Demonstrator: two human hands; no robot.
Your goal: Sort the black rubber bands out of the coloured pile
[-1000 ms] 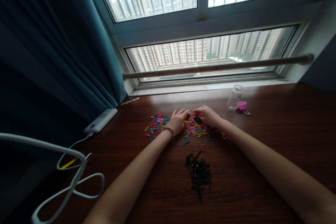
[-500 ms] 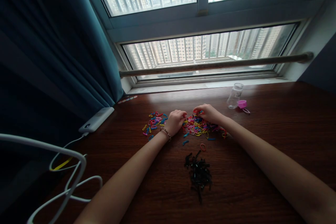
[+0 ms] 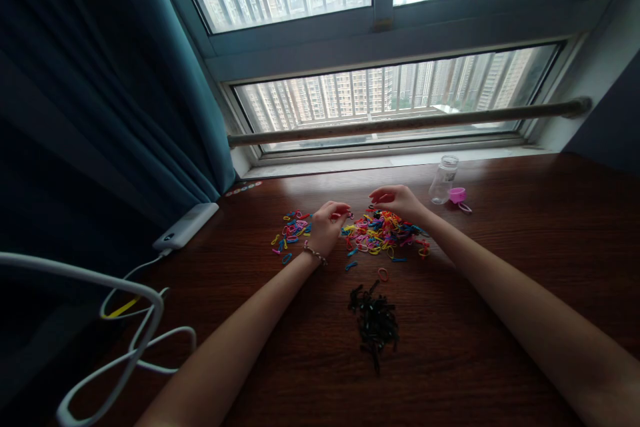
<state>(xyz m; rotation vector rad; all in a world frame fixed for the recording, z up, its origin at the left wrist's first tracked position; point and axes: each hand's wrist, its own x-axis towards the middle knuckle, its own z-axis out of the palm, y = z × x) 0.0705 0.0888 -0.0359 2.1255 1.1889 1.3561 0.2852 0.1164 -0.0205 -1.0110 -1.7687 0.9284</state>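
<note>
My left hand (image 3: 327,225), with a beaded bracelet on its wrist, pinches a small pink hair tie (image 3: 351,215) at its fingertips. Opposite it, my right hand (image 3: 399,201) has thumb and fingers closed on a small black hair tie (image 3: 371,207). Below and between both hands spreads a mixed pile of colourful hair ties (image 3: 375,233), partly covered by the right hand. A smaller group of coloured hair ties (image 3: 291,230) lies left of my left hand. Nearer to me is a heap of black hair ties (image 3: 377,323).
On the brown wooden table (image 3: 525,233) stands a clear bottle (image 3: 443,181), uncapped, beside a pink lid (image 3: 457,195). A white power bank (image 3: 186,225) with a cable (image 3: 150,297) lies at the left by the blue curtain (image 3: 165,113). The window's rail (image 3: 400,125) runs behind.
Both hands have lifted slightly away from the pile, and the small ties at their fingertips now show. The view has shifted a little.
</note>
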